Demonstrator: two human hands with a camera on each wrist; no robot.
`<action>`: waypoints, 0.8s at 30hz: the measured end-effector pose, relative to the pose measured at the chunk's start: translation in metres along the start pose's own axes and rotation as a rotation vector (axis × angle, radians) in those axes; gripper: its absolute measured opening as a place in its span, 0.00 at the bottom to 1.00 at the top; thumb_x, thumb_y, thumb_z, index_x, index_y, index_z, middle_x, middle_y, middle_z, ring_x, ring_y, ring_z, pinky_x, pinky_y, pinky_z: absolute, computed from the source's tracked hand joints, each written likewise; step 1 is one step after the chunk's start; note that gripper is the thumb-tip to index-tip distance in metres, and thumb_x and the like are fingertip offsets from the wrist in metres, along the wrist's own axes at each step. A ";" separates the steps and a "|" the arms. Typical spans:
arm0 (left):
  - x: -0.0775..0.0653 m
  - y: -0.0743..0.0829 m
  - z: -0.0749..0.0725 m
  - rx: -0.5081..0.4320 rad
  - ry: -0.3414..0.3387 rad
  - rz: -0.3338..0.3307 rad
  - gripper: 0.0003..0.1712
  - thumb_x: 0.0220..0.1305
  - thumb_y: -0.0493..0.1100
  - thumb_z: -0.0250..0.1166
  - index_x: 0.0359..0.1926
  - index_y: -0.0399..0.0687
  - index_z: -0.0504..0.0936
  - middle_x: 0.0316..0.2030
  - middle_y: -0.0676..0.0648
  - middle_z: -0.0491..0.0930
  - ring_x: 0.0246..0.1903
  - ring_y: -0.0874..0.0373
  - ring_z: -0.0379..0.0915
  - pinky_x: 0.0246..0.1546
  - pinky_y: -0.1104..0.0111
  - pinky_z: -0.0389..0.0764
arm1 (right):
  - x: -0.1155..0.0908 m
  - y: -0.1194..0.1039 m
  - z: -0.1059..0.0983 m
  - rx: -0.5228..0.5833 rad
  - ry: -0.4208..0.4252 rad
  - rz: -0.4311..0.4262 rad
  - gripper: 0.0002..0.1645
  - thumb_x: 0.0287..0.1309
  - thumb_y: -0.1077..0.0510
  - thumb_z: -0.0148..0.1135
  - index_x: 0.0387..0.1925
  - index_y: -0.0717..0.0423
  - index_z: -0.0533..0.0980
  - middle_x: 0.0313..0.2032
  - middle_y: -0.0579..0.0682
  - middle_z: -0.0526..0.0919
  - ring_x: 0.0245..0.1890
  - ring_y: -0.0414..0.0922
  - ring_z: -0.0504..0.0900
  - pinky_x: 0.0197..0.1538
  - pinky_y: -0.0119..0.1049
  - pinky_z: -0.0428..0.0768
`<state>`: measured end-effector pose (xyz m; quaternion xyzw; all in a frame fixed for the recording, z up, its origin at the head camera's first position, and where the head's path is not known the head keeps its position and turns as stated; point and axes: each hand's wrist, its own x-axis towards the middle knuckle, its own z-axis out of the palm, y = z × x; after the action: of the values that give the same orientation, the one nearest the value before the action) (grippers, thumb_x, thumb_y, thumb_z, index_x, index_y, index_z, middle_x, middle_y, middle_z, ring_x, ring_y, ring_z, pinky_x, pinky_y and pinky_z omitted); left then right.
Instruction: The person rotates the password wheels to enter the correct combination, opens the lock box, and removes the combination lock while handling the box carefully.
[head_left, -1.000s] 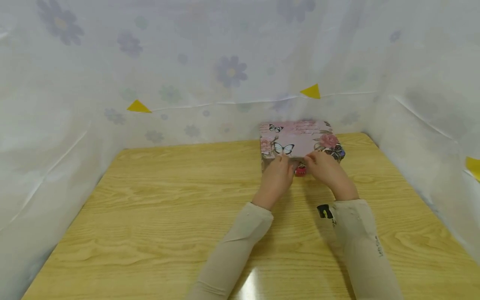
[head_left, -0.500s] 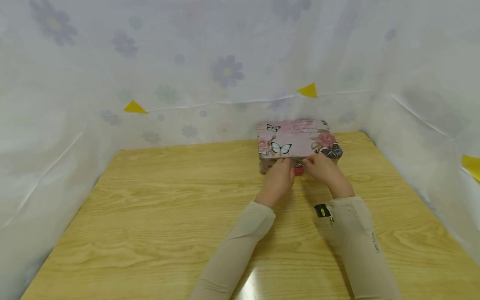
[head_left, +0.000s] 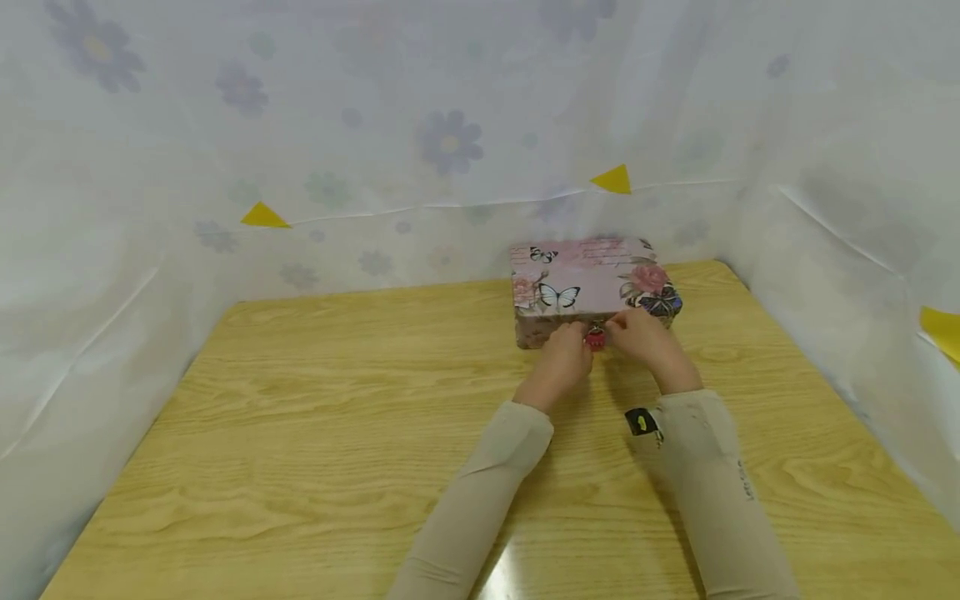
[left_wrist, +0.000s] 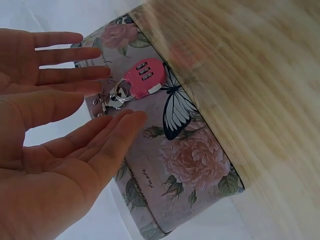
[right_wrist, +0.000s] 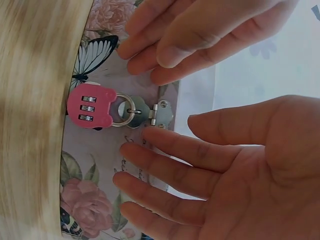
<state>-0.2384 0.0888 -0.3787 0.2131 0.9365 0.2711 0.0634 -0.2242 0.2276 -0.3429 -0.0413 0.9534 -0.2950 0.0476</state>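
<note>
A pink floral tin box [head_left: 585, 275] with butterflies stands against the back curtain. On its front face a pink combination padlock [right_wrist: 91, 106] with three number dials hangs through a metal hasp [right_wrist: 161, 114]. My left hand [left_wrist: 75, 160] is left of the padlock, its fingers fairly straight and the thumb apart from them. To the padlock's right is my right hand [right_wrist: 220, 170], fingers extended and close to the box front. Neither hand grips anything. In the wrist views the fingertips overlap the box front; whether they touch it I cannot tell.
The box rests at the far edge of a wood-grain table [head_left: 337, 433]. White flowered curtains [head_left: 375, 125] enclose the back and sides. Yellow tape pieces [head_left: 613, 179] are stuck on them. A black tag [head_left: 641, 422] sticks out from the right sleeve.
My left hand has come down off the lid's front edge and shifted right, closer to the padlock. The right hand stays about where it was beside the lock. The view has shifted slightly.
</note>
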 end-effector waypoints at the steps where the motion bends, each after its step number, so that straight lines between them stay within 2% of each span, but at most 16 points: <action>1: 0.001 0.000 0.000 -0.012 -0.014 -0.011 0.18 0.72 0.37 0.52 0.60 0.39 0.73 0.51 0.42 0.77 0.51 0.51 0.74 0.48 0.64 0.78 | 0.000 0.000 0.000 0.002 -0.004 0.004 0.21 0.69 0.62 0.42 0.46 0.76 0.76 0.50 0.72 0.76 0.37 0.56 0.75 0.39 0.47 0.74; 6: 0.005 -0.001 0.002 -0.098 -0.084 -0.063 0.23 0.71 0.35 0.51 0.65 0.39 0.68 0.57 0.40 0.73 0.56 0.51 0.71 0.53 0.64 0.76 | 0.004 0.004 0.004 0.017 -0.002 -0.005 0.20 0.68 0.63 0.43 0.46 0.78 0.75 0.49 0.73 0.77 0.44 0.62 0.77 0.46 0.54 0.76; 10: 0.008 -0.004 0.002 -0.164 -0.106 -0.080 0.25 0.67 0.32 0.52 0.65 0.37 0.67 0.58 0.39 0.73 0.52 0.53 0.73 0.48 0.66 0.77 | 0.006 0.006 0.008 0.039 -0.006 -0.013 0.20 0.68 0.64 0.43 0.46 0.79 0.75 0.49 0.73 0.77 0.49 0.65 0.76 0.50 0.56 0.75; 13: 0.009 -0.008 0.004 -0.208 -0.111 -0.071 0.26 0.66 0.30 0.53 0.65 0.35 0.67 0.53 0.39 0.76 0.41 0.55 0.73 0.38 0.68 0.76 | 0.007 0.008 0.010 0.056 -0.006 -0.019 0.19 0.67 0.64 0.44 0.45 0.78 0.75 0.46 0.73 0.78 0.45 0.62 0.77 0.48 0.54 0.76; 16: 0.009 -0.012 0.006 -0.268 -0.120 -0.062 0.25 0.65 0.30 0.52 0.63 0.34 0.68 0.47 0.40 0.78 0.32 0.56 0.69 0.31 0.69 0.71 | 0.007 0.009 0.012 0.063 -0.002 -0.023 0.17 0.66 0.65 0.44 0.37 0.76 0.76 0.36 0.67 0.79 0.34 0.56 0.76 0.39 0.47 0.75; 18: 0.009 -0.013 0.008 -0.302 -0.126 -0.061 0.24 0.66 0.30 0.52 0.63 0.34 0.68 0.45 0.41 0.78 0.30 0.57 0.68 0.29 0.69 0.70 | 0.007 0.010 0.012 0.062 0.000 -0.026 0.17 0.65 0.64 0.45 0.35 0.75 0.77 0.33 0.64 0.79 0.31 0.53 0.73 0.36 0.44 0.74; 22: 0.008 -0.014 0.008 -0.356 -0.136 -0.069 0.23 0.67 0.31 0.52 0.63 0.35 0.68 0.46 0.41 0.77 0.31 0.57 0.69 0.31 0.69 0.70 | 0.008 0.013 0.013 0.067 -0.013 -0.025 0.18 0.65 0.65 0.45 0.38 0.76 0.77 0.33 0.63 0.79 0.30 0.51 0.73 0.35 0.42 0.74; 24: 0.008 -0.015 0.009 -0.372 -0.137 -0.072 0.23 0.68 0.31 0.52 0.63 0.35 0.68 0.47 0.41 0.77 0.32 0.56 0.69 0.32 0.68 0.71 | 0.009 0.014 0.014 0.067 -0.022 -0.016 0.17 0.65 0.65 0.45 0.35 0.76 0.76 0.30 0.61 0.78 0.28 0.50 0.72 0.34 0.40 0.72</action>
<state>-0.2491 0.0855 -0.3940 0.1823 0.8708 0.4218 0.1748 -0.2321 0.2305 -0.3626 -0.0506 0.9421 -0.3266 0.0571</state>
